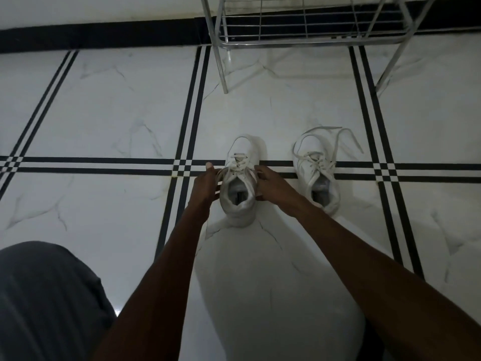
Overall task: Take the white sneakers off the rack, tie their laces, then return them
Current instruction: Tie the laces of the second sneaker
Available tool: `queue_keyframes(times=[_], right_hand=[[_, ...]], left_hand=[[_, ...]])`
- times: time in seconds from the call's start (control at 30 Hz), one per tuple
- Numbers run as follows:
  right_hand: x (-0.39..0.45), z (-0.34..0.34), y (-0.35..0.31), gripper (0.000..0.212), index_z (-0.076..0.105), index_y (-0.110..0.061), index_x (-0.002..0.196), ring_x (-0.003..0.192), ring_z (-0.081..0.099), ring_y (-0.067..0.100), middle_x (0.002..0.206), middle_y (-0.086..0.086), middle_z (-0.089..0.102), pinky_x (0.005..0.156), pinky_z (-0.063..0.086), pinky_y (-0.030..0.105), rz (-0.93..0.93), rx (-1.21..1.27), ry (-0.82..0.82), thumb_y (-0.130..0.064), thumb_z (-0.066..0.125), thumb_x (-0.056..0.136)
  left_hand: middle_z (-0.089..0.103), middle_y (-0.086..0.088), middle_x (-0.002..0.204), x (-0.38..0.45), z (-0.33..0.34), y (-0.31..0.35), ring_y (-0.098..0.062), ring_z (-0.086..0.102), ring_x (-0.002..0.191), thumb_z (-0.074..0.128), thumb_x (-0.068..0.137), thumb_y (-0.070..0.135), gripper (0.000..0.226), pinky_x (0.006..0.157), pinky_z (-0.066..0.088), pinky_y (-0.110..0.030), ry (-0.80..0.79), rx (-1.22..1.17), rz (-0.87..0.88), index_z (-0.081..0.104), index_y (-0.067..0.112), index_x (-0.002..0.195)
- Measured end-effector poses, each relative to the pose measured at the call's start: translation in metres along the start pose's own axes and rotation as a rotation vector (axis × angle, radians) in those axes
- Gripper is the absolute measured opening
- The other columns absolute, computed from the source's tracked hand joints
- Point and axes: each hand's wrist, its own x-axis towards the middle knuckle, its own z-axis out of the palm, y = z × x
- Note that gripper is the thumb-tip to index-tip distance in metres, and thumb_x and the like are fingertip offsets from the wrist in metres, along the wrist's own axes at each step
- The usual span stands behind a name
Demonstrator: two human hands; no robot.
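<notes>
Two white sneakers stand on the tiled floor, toes pointing away from me. The left sneaker (240, 183) sits between my hands. My left hand (205, 185) is at its left side and my right hand (273, 185) at its right side, each pinching a lace end near the top eyelets. The right sneaker (316, 173) stands alone further right, its laces (338, 136) loose and spread over the toe and floor. The metal wire rack (304, 35) stands against the wall beyond them, its bottom shelf bare.
White marble-look floor tiles with black double stripes (192, 113) surround the shoes. A black skirting band (104, 35) runs along the wall. My knee in grey fabric (44, 300) fills the lower left corner.
</notes>
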Motion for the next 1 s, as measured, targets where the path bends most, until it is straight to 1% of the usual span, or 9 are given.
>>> queue_keyframes(times=[0.17,0.27,0.4,0.57,0.67,0.77,0.83,0.93,1.0], right_hand=[[-0.015,-0.020,-0.010,0.049,0.047,-0.022,0.143,0.094,0.062,0.020,0.110,0.002,0.060,0.093,0.058,0.048,0.015,-0.107,0.155,-0.018,0.043,0.095],[-0.022,-0.045,-0.011,0.034,0.057,-0.016,0.129,0.096,0.069,0.024,0.107,0.010,0.068,0.086,0.061,0.044,-0.005,-0.078,0.204,-0.018,0.050,0.096],[-0.038,-0.081,-0.010,0.017,0.068,-0.012,0.109,0.087,0.075,0.018,0.098,0.008,0.076,0.076,0.061,0.036,-0.076,-0.057,0.309,-0.018,0.058,0.096],[-0.054,-0.126,0.006,0.020,0.075,-0.006,0.088,0.076,0.072,0.020,0.083,0.008,0.076,0.073,0.057,0.032,-0.105,-0.242,0.618,-0.024,0.067,0.091],[-0.061,-0.142,0.021,0.035,0.074,-0.001,0.076,0.071,0.071,0.023,0.074,0.012,0.075,0.064,0.049,0.026,-0.081,-0.310,0.772,-0.032,0.068,0.091],[-0.060,-0.141,0.036,0.031,0.077,-0.006,0.091,0.071,0.066,0.012,0.085,0.006,0.075,0.059,0.043,0.019,-0.015,-0.264,0.676,-0.035,0.067,0.091],[-0.054,-0.136,0.042,0.034,0.076,-0.010,0.106,0.085,0.068,0.012,0.100,0.004,0.076,0.070,0.050,0.020,-0.014,-0.163,0.562,-0.039,0.069,0.090],[-0.047,-0.132,0.040,0.036,0.073,-0.008,0.109,0.095,0.070,0.019,0.103,0.007,0.075,0.082,0.055,0.031,-0.028,-0.098,0.535,-0.037,0.072,0.089],[-0.042,-0.132,0.039,0.028,0.073,-0.009,0.103,0.093,0.070,0.021,0.098,0.008,0.075,0.084,0.056,0.036,-0.058,-0.120,0.547,-0.033,0.074,0.088]], left_hand=[[0.074,-0.006,0.116,0.005,0.011,0.008,-0.025,0.066,0.115,0.044,0.093,0.064,0.060,0.108,0.047,-0.051,0.196,0.399,0.225,0.071,0.017,0.119],[0.072,-0.011,0.114,0.000,0.037,0.026,-0.026,0.061,0.115,0.061,0.093,0.041,0.036,0.105,0.046,-0.047,0.344,0.468,0.465,0.073,0.013,0.113],[0.077,-0.008,0.091,-0.019,0.093,0.045,-0.016,0.069,0.076,0.062,0.097,0.021,0.020,0.078,0.058,-0.030,0.121,0.461,0.555,0.075,0.006,0.096],[0.076,-0.016,0.084,-0.020,0.154,0.024,-0.025,0.071,0.081,0.062,0.094,0.027,0.031,0.075,0.054,-0.037,-0.102,0.485,0.428,0.075,-0.001,0.091],[0.077,-0.010,0.094,-0.019,0.172,0.017,-0.023,0.071,0.087,0.069,0.094,0.034,0.030,0.080,0.054,-0.035,-0.117,0.456,0.386,0.076,0.006,0.104],[0.076,-0.010,0.098,-0.015,0.179,0.016,-0.024,0.073,0.088,0.076,0.088,0.040,0.036,0.083,0.058,-0.037,-0.095,0.467,0.424,0.076,0.010,0.110],[0.074,-0.008,0.104,-0.013,0.182,0.020,-0.022,0.072,0.090,0.078,0.087,0.035,0.033,0.083,0.057,-0.033,-0.115,0.487,0.443,0.076,0.015,0.113],[0.072,-0.001,0.100,-0.012,0.184,0.029,-0.012,0.067,0.087,0.075,0.089,0.019,0.026,0.072,0.049,-0.007,-0.165,0.515,0.517,0.077,0.009,0.113],[0.067,0.006,0.090,-0.013,0.185,0.033,-0.006,0.062,0.082,0.075,0.090,0.016,0.023,0.069,0.044,-0.003,-0.166,0.508,0.525,0.078,0.006,0.109]])
